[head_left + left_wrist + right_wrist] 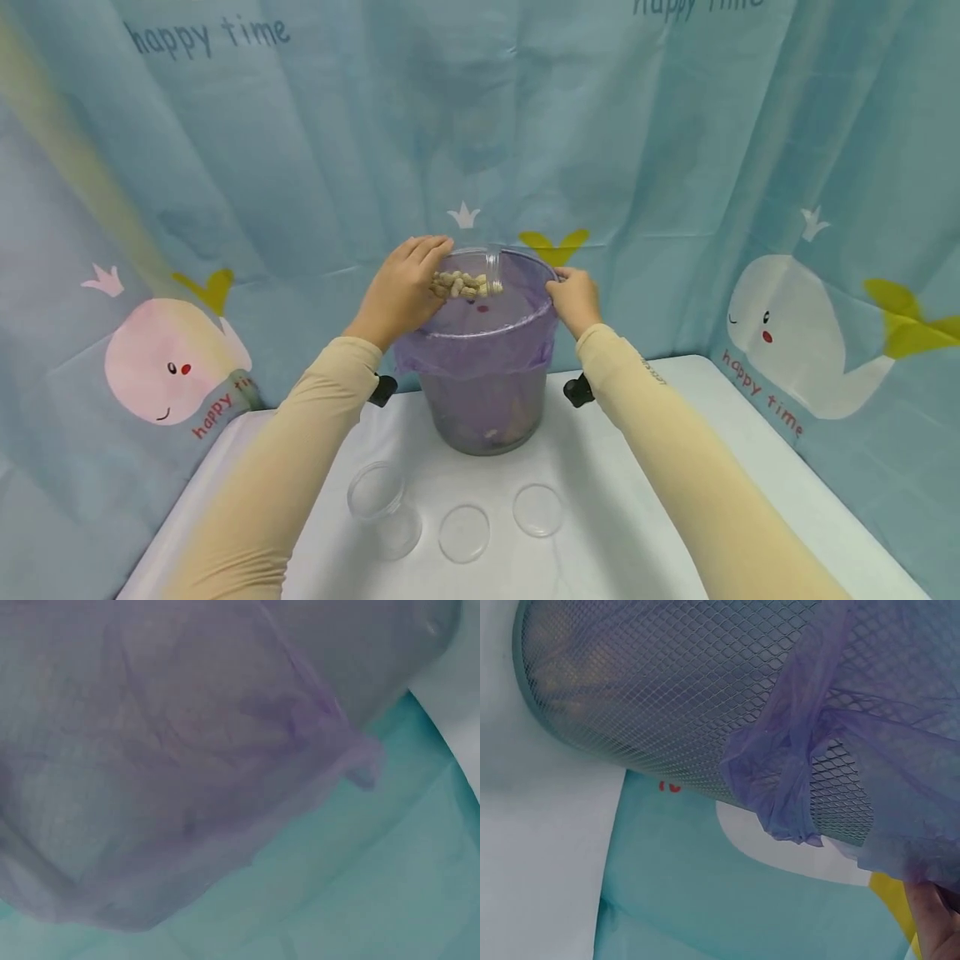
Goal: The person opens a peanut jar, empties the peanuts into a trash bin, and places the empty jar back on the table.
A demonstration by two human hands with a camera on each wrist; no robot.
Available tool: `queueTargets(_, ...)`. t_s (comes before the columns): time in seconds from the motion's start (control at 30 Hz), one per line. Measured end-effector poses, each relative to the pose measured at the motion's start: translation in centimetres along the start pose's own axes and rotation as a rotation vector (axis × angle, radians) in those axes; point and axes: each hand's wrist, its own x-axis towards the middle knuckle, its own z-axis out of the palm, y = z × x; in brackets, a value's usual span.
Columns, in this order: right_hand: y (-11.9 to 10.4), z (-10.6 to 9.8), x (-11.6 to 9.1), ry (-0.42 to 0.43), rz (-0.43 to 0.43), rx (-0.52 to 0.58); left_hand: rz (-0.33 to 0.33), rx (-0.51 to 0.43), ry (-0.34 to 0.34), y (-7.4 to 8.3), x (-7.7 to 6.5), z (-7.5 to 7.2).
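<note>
A transparent jar with a threaded neck (493, 268) lies on its side above the mouth of a mesh waste bin (487, 412), with peanuts in their shells (461, 285) inside it. My left hand (405, 287) grips the jar from the left. A thin purple bag (480, 354) lines the bin and folds over its rim. At the rim's right side, my right hand (576, 298) pinches the bag's edge. The right wrist view shows the bin's mesh wall (682, 682), a bunched part of the bag (772, 780) and part of my right hand (934, 919). Only bag and bin fill the left wrist view.
On the white table (660, 417), a see-through round container (401, 533) lies at front left. Two thin transparent discs, one in the middle (465, 533) and one further right (538, 510), lie flat. A blue whale-print curtain (337, 167) hangs close behind the bin.
</note>
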Motion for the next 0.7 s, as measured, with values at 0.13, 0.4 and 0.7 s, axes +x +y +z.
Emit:
queueTargets(0.13,0.04,0.05,-0.03,-0.001,-0.009,0.009,0.017,0.016,-0.005,0.1,-0.14,-0.18)
queueTargets(0.4,-0.12,-0.21,-0.36,-0.022,-0.021,0.035,0.038,0.025,-0.021,0.21,-0.18,-0.63)
queueTargets(0.7,-0.34,-0.08,-0.16,-0.054,-0.003,0.024,-0.057,-0.002,0.023,0.03,-0.64,-0.96)
